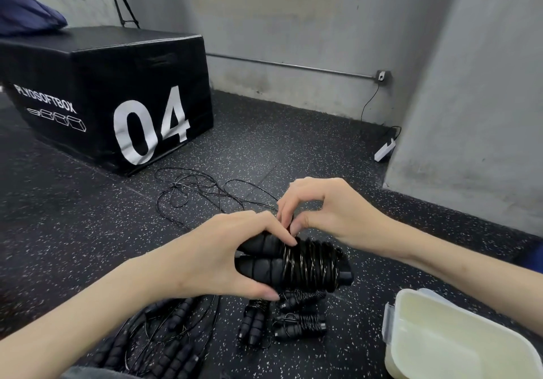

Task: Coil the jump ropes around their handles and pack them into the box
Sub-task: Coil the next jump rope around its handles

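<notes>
Above the speckled floor (264,149), a pair of black handles (264,264) is being held side by side by the left hand (223,258), its fingers and thumb curled round them so the pair cannot split while cord is being laid on. The thin cord (308,264) is being pinched at the upper edge of the wraps by the right hand (320,211), apparently to keep tension. Slack cord (199,190) is trailing beyond. Three coiled bundles (299,323) are lying just below, beside uncoiled ropes (164,346); the box (393,346) is standing open at right, within reach for packing.
</notes>
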